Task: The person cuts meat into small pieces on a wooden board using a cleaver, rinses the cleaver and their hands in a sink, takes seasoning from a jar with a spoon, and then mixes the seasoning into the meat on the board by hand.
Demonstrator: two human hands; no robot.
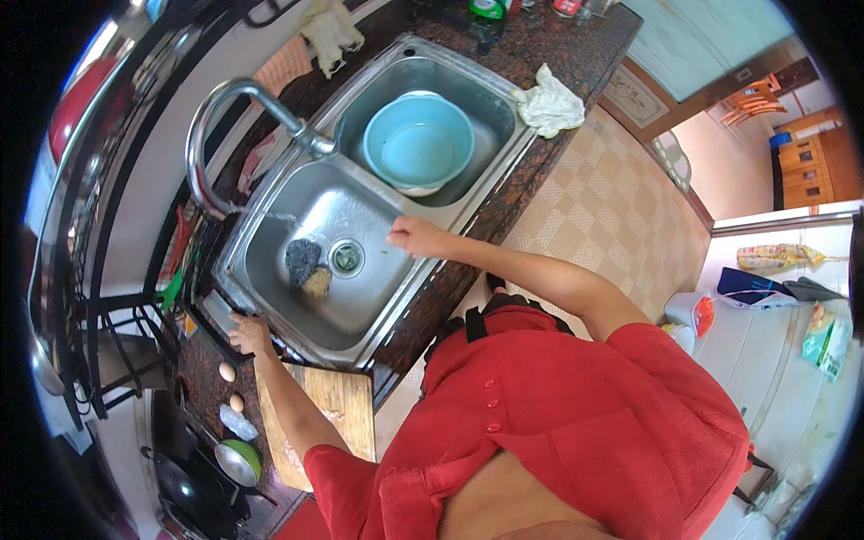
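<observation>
My right hand (420, 237) is loosely closed above the front rim of the near sink bowl (368, 297), with nothing visible in it. My left hand (250, 335) touches a black-framed rack (219, 317) beside the sink's left corner; whether its fingers grip anything is unclear. In the near bowl, a dark scouring pad (303, 260) and a tan sponge (317, 283) lie beside the drain strainer (347, 258), which holds green bits. A thin water stream seems to leave the curved chrome faucet (196, 155). The far bowl holds a light-blue plastic basin (418, 143).
A wooden cutting board (351, 398) with bits of raw meat lies below my left forearm. Two eggs (227, 371), a clear plastic bag (237, 422), a green bowl (241, 462) and a black wok (192, 489) are to the left. A white cloth (551, 102) hangs over the counter edge.
</observation>
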